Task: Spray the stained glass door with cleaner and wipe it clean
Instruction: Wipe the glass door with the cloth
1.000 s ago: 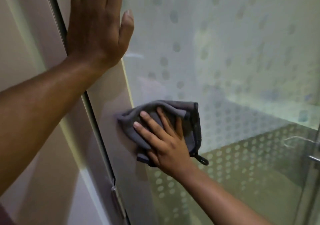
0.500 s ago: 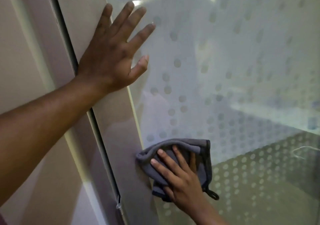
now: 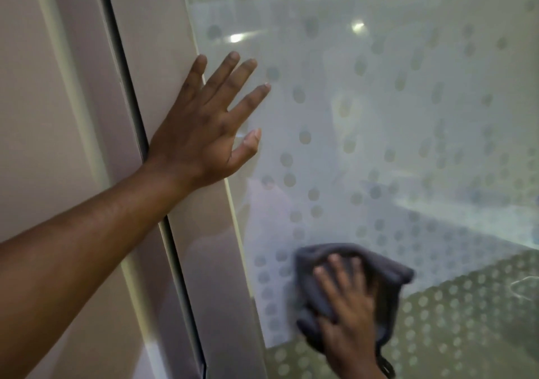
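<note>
Right hand (image 3: 348, 308) pressing grey cloth (image 3: 388, 273) on dotted glass door (image 3: 408, 116)

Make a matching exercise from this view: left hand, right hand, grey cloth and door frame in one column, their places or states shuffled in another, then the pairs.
1. left hand
2. right hand
3. grey microfibre cloth
4. pale metal door frame

A. bunched up against the dotted frosted glass
B. fingers spread, braced flat across frame and glass
C. upright strip left of the glass
D. pressing on the cloth, low in view

Pairs: 1-B, 2-D, 3-A, 4-C
</note>
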`<state>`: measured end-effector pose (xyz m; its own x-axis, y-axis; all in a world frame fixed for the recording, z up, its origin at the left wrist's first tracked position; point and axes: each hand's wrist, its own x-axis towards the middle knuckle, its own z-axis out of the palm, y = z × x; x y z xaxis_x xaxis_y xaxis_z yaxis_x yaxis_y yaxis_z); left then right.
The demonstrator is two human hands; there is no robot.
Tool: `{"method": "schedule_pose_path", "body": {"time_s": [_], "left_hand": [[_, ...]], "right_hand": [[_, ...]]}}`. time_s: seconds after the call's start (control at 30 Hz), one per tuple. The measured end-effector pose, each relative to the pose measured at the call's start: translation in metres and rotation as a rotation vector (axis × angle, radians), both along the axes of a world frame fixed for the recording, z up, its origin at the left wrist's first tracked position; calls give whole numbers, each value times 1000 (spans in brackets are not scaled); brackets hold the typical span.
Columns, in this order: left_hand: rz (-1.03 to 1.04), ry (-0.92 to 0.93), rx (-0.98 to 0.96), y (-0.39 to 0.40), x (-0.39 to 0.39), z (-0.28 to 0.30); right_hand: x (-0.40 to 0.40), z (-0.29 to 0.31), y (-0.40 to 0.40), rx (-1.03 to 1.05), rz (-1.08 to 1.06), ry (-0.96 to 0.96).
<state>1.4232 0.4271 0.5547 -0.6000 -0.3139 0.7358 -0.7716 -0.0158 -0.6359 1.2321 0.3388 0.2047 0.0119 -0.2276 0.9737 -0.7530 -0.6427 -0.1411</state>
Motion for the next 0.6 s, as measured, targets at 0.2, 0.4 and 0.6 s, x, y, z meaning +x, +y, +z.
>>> {"method": "schedule_pose_path", "body": {"time_s": [0.2, 0.4, 0.6], "left_hand": [[-32, 39, -46, -3, 0, 0], [-37, 64, -76, -3, 2, 0], [-45, 112, -71, -4, 3, 1]], "right_hand": [[27, 76, 13, 234, 19, -629], [-28, 124, -8, -60, 10, 72], [-23, 250, -11, 60, 48, -268]]}}
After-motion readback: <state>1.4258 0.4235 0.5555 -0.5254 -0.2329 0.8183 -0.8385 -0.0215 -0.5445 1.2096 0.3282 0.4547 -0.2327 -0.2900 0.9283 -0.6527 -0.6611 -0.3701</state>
